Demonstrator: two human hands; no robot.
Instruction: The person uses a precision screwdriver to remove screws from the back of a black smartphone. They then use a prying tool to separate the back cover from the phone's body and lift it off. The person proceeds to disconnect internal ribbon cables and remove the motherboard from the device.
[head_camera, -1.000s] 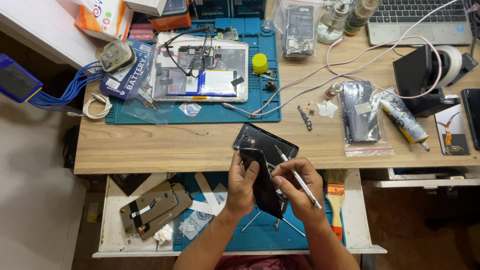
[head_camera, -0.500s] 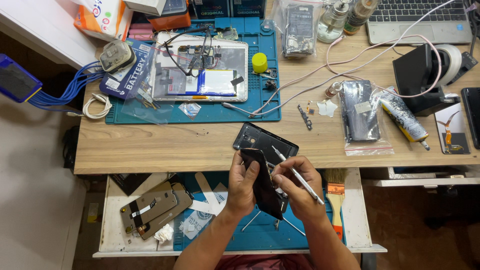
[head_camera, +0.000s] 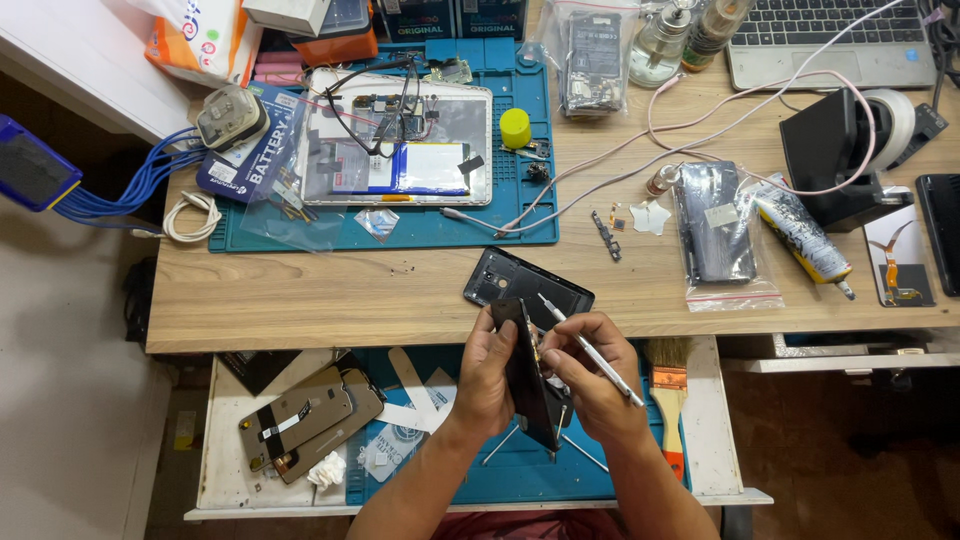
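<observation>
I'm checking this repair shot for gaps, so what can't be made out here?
Head view only:
- Phone: held edge-on, its face hidden.
- Tool: where its tip meets the phone is too small to see.
- Laptop: cut off by the top edge.
- Black back cover: partly hidden behind the left hand and right hand.

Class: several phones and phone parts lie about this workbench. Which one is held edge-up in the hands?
The dark phone, gripped edge-up by the left hand over the open drawer; the others lie flat.

Matt wood-grain desk (head_camera: 350, 290), upper-centre blue rubbery mat (head_camera: 440, 225), glossy black phone (head_camera: 530, 385) at lower centre, right-side clear shiny plastic bag (head_camera: 735, 265)
</observation>
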